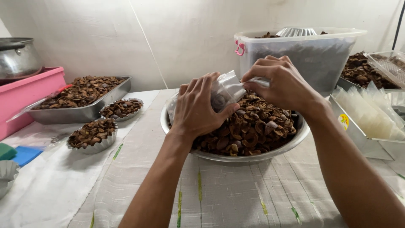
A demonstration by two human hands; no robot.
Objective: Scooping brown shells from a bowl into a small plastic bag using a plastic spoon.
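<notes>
A round steel bowl (253,157) heaped with brown shell-like snack pieces (257,126) stands in the middle of the table. Over its far left side my left hand (198,107) grips a small clear plastic bag (225,90) partly filled with the pieces. My right hand (282,82) pinches the bag's open top edge from the right. Both hands touch the bag just above the heap.
A steel tray (90,110) of the same pieces and two small fluted tins (93,134) sit at left, next to a pink tub (25,95) and a pot (17,57). A clear plastic bin (303,52) stands behind; a tray of empty bags (367,114) sits right.
</notes>
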